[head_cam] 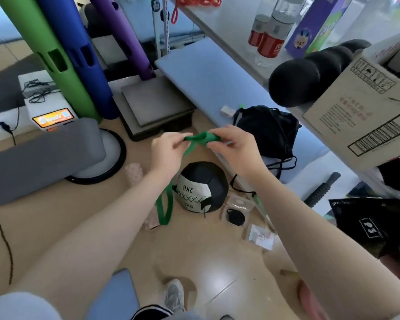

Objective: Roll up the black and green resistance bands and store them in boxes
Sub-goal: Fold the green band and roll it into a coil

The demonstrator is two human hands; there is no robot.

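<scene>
A green resistance band [201, 138] is stretched between both hands at mid-frame, above the floor. My left hand [168, 150] pinches its left end, and my right hand [233, 146] pinches the bunched right end. The rest of the band hangs down as a long loop [165, 204] behind my left forearm. A small clear box [237, 212] holding a coiled black item lies on the floor below my right forearm. Another small clear box [260, 236] lies next to it.
A black and white 2KG medicine ball [200, 187] sits on the floor under my hands. A black drawstring bag [267, 130] lies on a blue mat [206, 75]. A cardboard box [365, 109] and bottles stand on shelves at right. Foam rollers, a grey pad [44, 155] and a balance dome are at left.
</scene>
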